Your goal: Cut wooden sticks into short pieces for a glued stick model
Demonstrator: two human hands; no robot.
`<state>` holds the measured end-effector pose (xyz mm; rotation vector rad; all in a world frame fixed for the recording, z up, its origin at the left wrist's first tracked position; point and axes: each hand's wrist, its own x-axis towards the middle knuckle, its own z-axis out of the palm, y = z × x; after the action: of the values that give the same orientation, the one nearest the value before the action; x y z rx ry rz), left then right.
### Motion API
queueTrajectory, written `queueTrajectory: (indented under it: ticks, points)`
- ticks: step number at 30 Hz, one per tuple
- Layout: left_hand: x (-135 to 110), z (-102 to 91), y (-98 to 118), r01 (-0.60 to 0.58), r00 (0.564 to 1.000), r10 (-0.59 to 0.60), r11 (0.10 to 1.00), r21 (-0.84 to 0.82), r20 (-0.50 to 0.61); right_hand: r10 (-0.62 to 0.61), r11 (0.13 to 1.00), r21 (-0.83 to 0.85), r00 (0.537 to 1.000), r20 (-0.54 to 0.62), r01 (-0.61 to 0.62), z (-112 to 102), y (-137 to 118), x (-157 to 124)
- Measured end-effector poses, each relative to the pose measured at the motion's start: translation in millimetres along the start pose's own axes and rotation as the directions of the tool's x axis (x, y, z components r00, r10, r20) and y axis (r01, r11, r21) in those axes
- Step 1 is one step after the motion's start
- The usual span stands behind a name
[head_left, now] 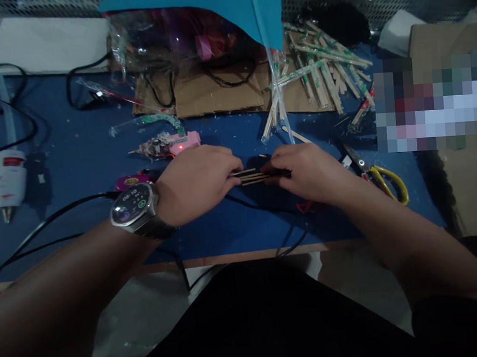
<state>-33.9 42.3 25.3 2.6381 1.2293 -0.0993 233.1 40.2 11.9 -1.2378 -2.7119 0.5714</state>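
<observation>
Several thin wooden sticks point(253, 178) run side by side between my two hands, low over the blue table. My left hand point(206, 175), with a watch point(135, 206) on its wrist, is closed on their left ends. On their right ends, the fingers of my right hand point(302, 169) are closed too. Both hands hide the stick ends. Just beyond my left hand lies a pink glue gun point(185, 142) with a small red light lit. Scissors with yellow handles point(390, 184) lie to the right, beside my right forearm.
A white glue gun point(8, 179) lies at the left, among black cables point(58, 213). Wrapped wooden sticks point(324, 71) are heaped on cardboard point(217, 93) at the back. A clear glue stick point(274, 74) leans across a blue sheet point(211, 2). The table's front edge point(227, 258) is close to me.
</observation>
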Motion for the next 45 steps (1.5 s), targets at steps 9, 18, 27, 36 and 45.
queueTrajectory:
  ticks: [9,18,27,36,45]
  points:
    - [3,-0.2,3,-0.025,1.000,0.025,0.998,-0.055,-0.015,0.010,1.000,-0.003,1.000,0.001,-0.010,2,-2,3]
    - [1,-1.1,2,0.049,0.999,-0.049,0.998,-0.037,-0.020,-0.004,1.000,-0.023,0.997,-0.080,0.002,4,1,2]
    - [6,5.1,0,-0.032,0.999,0.030,0.997,-0.074,-0.033,0.074,0.997,-0.003,0.992,-0.105,-0.075,5,-3,4]
    - [3,-4.2,4,0.071,0.996,-0.074,0.996,-0.057,-0.052,0.014,1.000,-0.024,0.997,-0.080,-0.016,5,-3,4]
    - [0,-1.2,6,0.127,0.992,-0.126,0.992,0.028,-0.018,0.007,1.000,-0.016,0.996,-0.084,-0.008,5,0,4]
